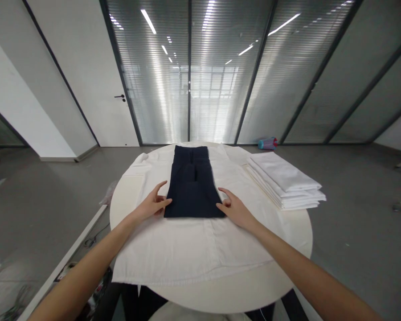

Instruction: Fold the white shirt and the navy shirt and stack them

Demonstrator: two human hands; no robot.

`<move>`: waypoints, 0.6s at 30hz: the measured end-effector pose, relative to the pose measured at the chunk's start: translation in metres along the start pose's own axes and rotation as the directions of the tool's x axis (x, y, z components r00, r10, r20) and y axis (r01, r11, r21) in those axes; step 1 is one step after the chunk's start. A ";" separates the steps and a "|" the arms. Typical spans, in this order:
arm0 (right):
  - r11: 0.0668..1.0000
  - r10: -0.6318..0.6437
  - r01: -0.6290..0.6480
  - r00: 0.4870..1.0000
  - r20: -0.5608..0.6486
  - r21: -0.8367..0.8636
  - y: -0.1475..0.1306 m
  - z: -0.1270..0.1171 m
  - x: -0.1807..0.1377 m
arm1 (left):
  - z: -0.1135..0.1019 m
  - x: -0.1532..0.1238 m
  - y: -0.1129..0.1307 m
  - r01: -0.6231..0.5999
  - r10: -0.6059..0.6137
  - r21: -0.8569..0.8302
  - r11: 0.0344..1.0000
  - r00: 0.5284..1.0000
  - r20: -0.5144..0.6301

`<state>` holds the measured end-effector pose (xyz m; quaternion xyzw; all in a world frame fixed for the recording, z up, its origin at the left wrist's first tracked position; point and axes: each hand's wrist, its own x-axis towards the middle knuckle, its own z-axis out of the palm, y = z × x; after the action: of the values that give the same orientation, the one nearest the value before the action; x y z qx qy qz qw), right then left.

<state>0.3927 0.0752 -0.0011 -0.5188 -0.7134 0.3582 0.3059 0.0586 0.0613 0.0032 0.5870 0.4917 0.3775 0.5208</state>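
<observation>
A dark navy garment (pixel 194 191), folded into a flared panel with a waistband at its far end, lies flat in the middle of the table; whether it is trousers, shorts or a skirt I cannot tell. Beneath it a white cloth garment (pixel 183 254) is spread out. My left hand (pixel 153 204) is at the near left edge of the navy garment, fingers apart, thumb tip at the fabric. At the near right edge is my right hand (pixel 234 208), its fingers also apart and the thumb over the edge. Neither hand visibly grips the cloth.
The round white table (pixel 234 294) carries a stack of folded white cloths (pixel 287 183) on its right side. A blue and red item (pixel 268 143) lies on the floor by the glass wall. Cables (pixel 92 240) and a white strip (pixel 70 254) are on the floor at left.
</observation>
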 end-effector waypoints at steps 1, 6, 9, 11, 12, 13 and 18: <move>1.000 -0.001 0.001 1.000 0.005 -0.009 0.000 -0.001 -0.003 | 0.000 -0.002 -0.001 -0.029 0.028 0.024 0.999 0.999 0.026; 0.994 -0.034 0.038 0.999 0.040 -0.102 -0.001 -0.001 -0.006 | -0.001 0.003 -0.005 -0.053 0.047 0.156 0.986 0.998 0.041; 0.983 -0.037 0.046 0.998 0.051 -0.179 -0.003 0.000 -0.006 | 0.001 0.006 -0.005 -0.019 0.019 0.187 0.982 1.000 -0.001; 0.977 -0.036 0.046 0.998 0.051 -0.209 -0.004 0.000 -0.006 | 0.001 0.006 -0.005 -0.022 0.025 0.187 0.982 1.000 -0.011; 0.975 -0.039 0.048 0.998 0.050 -0.217 -0.004 0.000 -0.007 | 0.002 0.005 -0.004 -0.029 0.032 0.186 0.982 0.999 -0.012; 0.973 -0.042 0.052 0.998 0.049 -0.223 -0.004 0.000 -0.007 | 0.002 0.005 -0.004 -0.038 0.040 0.186 0.982 0.999 -0.008; 0.966 -0.058 0.070 0.997 0.054 -0.249 -0.005 0.000 -0.008 | 0.001 0.004 -0.005 -0.051 0.051 0.199 0.979 0.999 0.008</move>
<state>0.3922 0.0667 0.0023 -0.5217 -0.7761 0.2671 0.2329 0.0592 0.0644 -0.0025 0.6491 0.5109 0.3389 0.4503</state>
